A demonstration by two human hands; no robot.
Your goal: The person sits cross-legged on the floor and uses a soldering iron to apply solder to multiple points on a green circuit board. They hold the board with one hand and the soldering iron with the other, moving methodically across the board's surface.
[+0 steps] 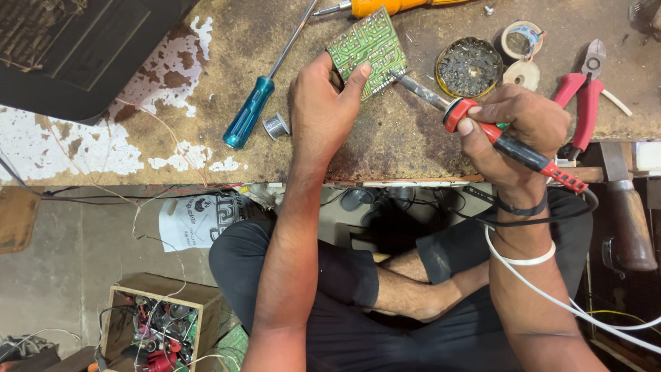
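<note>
Workbench (206, 145): rough, worn wood with flaking white paint. Circuit board (368, 48) on it: glossy green laminate. Soldering iron (496, 134), right of the board: dull metal shaft, glossy red-black plastic handle. Screwdriver (251, 110), left of the board: translucent blue plastic handle, bright metal shaft.

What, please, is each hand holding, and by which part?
The left hand pinches the green board at its near edge; the right hand holds the soldering iron by its red-black handle.

my arms are bare to the elbows and beyond, no sleeves showing. on my right wrist sits a thin black band, and a white band lower down the forearm. i wear black shorts, my shins bare, legs crossed.
</note>
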